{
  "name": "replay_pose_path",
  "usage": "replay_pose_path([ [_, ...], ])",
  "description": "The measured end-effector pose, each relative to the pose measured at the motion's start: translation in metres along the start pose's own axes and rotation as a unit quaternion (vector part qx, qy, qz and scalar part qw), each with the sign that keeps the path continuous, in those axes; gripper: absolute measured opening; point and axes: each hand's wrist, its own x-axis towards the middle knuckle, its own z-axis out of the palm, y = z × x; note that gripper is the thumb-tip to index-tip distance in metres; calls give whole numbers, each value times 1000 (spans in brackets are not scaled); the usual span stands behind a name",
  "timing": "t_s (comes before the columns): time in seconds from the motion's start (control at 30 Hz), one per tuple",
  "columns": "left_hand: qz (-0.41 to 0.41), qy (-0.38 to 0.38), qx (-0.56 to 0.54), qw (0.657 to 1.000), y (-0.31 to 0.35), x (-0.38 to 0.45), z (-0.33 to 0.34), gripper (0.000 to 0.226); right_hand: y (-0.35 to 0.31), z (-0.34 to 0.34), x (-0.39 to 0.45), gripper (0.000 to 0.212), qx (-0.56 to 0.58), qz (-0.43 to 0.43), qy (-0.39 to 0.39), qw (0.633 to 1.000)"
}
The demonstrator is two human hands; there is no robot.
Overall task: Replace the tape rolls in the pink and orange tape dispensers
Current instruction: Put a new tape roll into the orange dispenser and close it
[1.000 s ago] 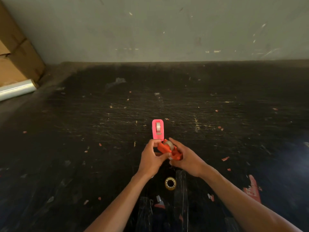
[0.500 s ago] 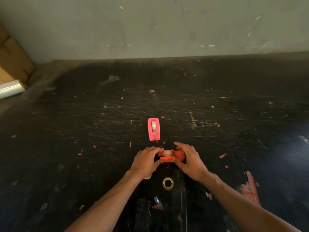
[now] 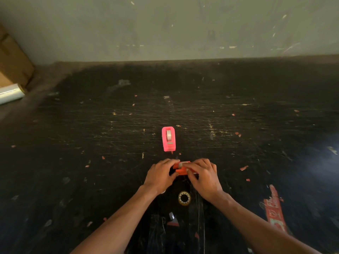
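Scuffed black counter [image 3: 73,162]: both hands, left hand [image 3: 159,175] & right hand [image 3: 202,176], now clamp tighter over orange dispenser [image 3: 180,170], hiding more of it vs 0.5 s ago; pink dispenser [image 3: 168,138] unmoved just beyond.

Scuffed black tabletop [image 3: 238,143]: pink dispenser [image 3: 168,139], orange dispenser [image 3: 181,169], tape core [image 3: 184,198].

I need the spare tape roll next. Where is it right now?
In the head view, the loose tape roll lies flat on the black table, near the person, between the two wrists, just behind the orange dispenser that both hands hold.
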Motion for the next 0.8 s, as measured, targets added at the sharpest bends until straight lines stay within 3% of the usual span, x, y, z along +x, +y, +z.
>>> replay_pose_path([
  [0.1,-3,4,-5,1000,1,-1,0,55,-10,2,4,23,53,87,23,995],
  [0.23,-2,9,-3,1000,3,-2,0,53,-26,4,17,32,59,204,36,977],
  [0.5,-10,2,-13,1000,4,-3,0,53,-37,4,17,26,21,163,49,985],
  [0.8,-10,16,-31,999,5,-5,-1,49,-31,2,17,19,57,133,11,989],
])
